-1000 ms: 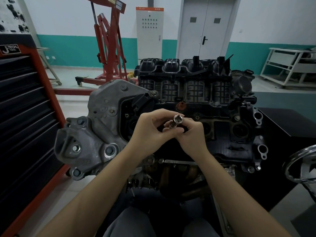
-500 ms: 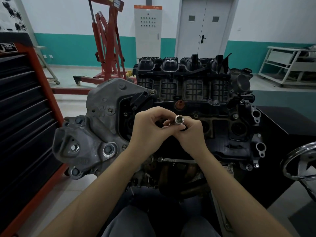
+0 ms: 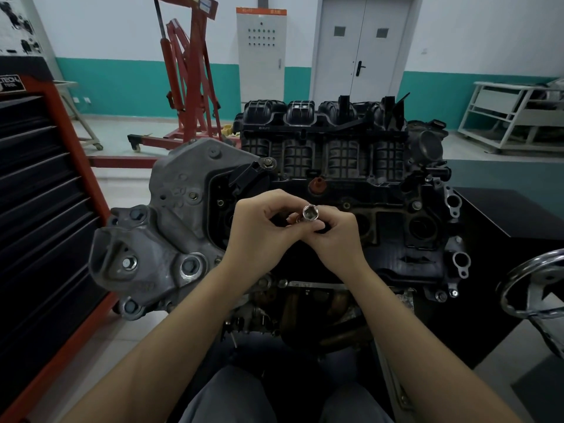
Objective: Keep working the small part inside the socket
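Both hands meet in front of a car engine point(image 3: 351, 184) on a stand. My right hand point(image 3: 335, 239) pinches a shiny metal socket point(image 3: 310, 212) with its open hex end facing up toward me. My left hand point(image 3: 259, 236) curls its fingertips around a small dark part point(image 3: 294, 220) at the socket's lower end; that part is mostly hidden by the fingers. The hands hover just above the engine's dark top cover, not touching it. A grey cast bracket point(image 3: 171, 227) with bolts juts out at the engine's left.
A black and red tool cabinet point(image 3: 39, 209) stands close on the left. A chrome handwheel point(image 3: 537, 288) sits at the right edge. Behind are a red engine hoist point(image 3: 189, 87), a grey electrical cabinet point(image 3: 261, 53), a double door and a white rack point(image 3: 512, 114).
The socket has turned slightly in my fingers, its open end now facing more toward the camera. The hands stay at the same spot above the engine.
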Demonstrator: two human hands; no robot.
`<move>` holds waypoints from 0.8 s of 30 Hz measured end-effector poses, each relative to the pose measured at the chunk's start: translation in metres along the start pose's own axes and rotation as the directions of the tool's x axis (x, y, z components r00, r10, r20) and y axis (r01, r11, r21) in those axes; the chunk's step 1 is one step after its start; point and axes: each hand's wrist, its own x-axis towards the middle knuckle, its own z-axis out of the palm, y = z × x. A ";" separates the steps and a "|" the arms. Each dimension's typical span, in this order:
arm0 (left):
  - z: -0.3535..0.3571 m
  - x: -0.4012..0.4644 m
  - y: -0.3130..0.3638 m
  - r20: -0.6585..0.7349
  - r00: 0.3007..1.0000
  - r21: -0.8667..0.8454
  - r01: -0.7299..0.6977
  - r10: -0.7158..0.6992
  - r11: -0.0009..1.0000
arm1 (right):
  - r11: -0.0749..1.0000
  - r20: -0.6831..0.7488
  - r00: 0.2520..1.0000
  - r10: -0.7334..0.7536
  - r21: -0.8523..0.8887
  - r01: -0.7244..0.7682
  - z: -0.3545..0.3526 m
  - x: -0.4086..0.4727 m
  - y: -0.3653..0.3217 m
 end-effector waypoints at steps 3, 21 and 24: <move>-0.004 0.001 0.002 0.068 0.998 -0.058 -0.013 0.017 0.998 | 0.999 0.043 0.998 -0.047 0.005 0.047 -0.004 0.001 -0.001; -0.006 0.003 -0.001 0.140 0.990 -0.075 0.035 -0.025 0.997 | 1.000 0.002 1.000 0.007 -0.026 -0.007 -0.001 0.001 0.000; -0.005 0.005 0.001 0.071 0.997 0.030 -0.018 0.016 0.999 | 1.000 -0.021 0.999 0.024 -0.018 -0.025 0.001 0.001 0.000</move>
